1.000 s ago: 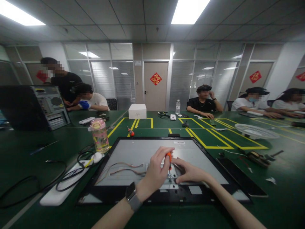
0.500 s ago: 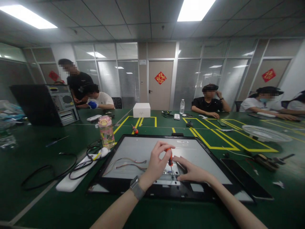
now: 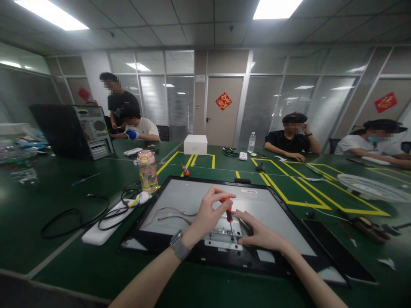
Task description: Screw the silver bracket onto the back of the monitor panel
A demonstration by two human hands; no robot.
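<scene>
My left hand (image 3: 212, 214), with a watch on its wrist, grips the orange and black handle of a screwdriver (image 3: 228, 209) between thumb and fingers. The screwdriver stands nearly upright, its tip down on a metal bracket (image 3: 221, 243) at the near edge of a flat display panel (image 3: 186, 192). My right hand (image 3: 261, 231) lies low over the panel, fingers stretched and apart, the thumb tip close to the bracket beside the screwdriver's shaft. Thin cables (image 3: 170, 212) lie on the panel to the left. Whatever sits under the screwdriver's tip is too small to make out.
Left of the panel are a white power strip (image 3: 96, 233), black cable and a pink-lidded bottle (image 3: 147, 171). A computer case (image 3: 58, 130) stands farther left. A dark flat bar (image 3: 340, 250) lies at the right. Another screwdriver (image 3: 185, 171) lies behind the panel. Several people sit or stand beyond.
The view has shifted slightly, so the scene sits a little farther right. My left hand still holds the screwdriver on the bracket; my right hand keeps its place.
</scene>
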